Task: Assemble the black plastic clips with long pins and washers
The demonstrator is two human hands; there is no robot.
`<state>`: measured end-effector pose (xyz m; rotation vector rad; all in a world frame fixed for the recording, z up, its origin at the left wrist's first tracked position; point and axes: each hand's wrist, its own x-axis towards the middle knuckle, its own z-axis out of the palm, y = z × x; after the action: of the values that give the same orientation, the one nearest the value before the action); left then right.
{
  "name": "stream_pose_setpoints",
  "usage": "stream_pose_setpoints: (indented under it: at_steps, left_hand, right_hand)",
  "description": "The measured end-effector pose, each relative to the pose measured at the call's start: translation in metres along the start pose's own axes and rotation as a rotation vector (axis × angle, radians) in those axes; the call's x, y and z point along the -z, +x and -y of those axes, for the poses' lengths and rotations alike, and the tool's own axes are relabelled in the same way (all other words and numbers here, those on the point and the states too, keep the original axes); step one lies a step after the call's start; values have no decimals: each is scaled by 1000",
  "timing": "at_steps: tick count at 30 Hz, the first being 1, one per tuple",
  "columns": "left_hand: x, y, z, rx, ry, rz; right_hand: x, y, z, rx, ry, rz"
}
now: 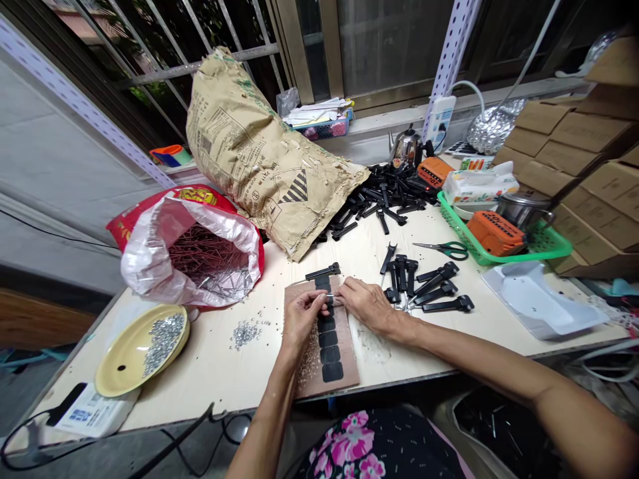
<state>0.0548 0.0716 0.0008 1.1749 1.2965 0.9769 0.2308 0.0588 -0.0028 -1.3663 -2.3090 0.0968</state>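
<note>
Over a brown cardboard sheet (pixel 344 369) with a row of black rounded squares (pixel 329 338), my two hands meet fingertip to fingertip. My left hand (pixel 303 318) pinches a thin metal pin, which spans the small gap to my right hand (pixel 367 307). The right fingers are also closed at the pin's other end, partly hiding it. Just beyond the sheet's top edge lies a black plastic handle-like piece (pixel 322 271) with a thin rod near it. To the right of my right hand, several similar black pieces (pixel 439 289) lie in a group, some with metal rods showing.
A red-and-white bag (pixel 144 259) of thin metal rods stands left, near a yellow dish (pixel 112 362) and a loose pile of small silver parts (pixel 245 334). Behind are a paper sack (pixel 249 146) and heaped black pieces (pixel 384 189). Scissors (pixel 452 250) and a green basket (pixel 546 250) are right.
</note>
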Motion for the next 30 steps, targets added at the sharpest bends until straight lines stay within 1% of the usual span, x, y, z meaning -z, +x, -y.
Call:
stream_pose_setpoints:
  at_steps: [3, 6, 9, 13, 16, 19, 21, 23, 24, 27, 28, 29, 30]
  left_hand:
    - [1, 1, 3, 1, 23, -4]
    - [4, 3, 5, 4, 68, 6]
    - [8, 6, 9, 0, 147, 14]
    - [11, 8, 16, -39, 297, 44]
    - [14, 6, 17, -52, 323, 49]
    - [20, 4, 17, -64, 381, -20]
    - [23, 2, 18, -144, 456, -112]
    - [25, 1, 20, -224, 507, -207]
    - [26, 1, 22, -245, 511, -247]
    - [25, -1, 27, -244, 479, -319]
    - [24, -2, 28, -240, 470, -337]
    - [23, -2, 29, -239, 466, -355]
    - [23, -3, 30, -241, 463, -372]
  right_hand:
    - [-1, 1, 1, -25, -4, 22]
    - [-3, 2, 1, -94, 147, 65]
    - [-7, 2, -1, -108, 268, 95]
    - [-13, 3, -7, -75, 226, 131]
    - [-16, 8, -15, -28, 168, 127]
    - [-16, 17, -22, 12, 119, 111]
    - [-16, 20, -25, 31, 80, 94]
    - [-16, 20, -24, 83, 45, 86]
    - [-17, 19, -23, 138, 38, 89]
    - [-21, 12, -19, 412, 48, 116]
    - [-22, 11, -18, 451, 51, 112]
    - [-22, 9, -17, 439, 51, 102]
    - [-22, 8, -16, 381, 46, 85]
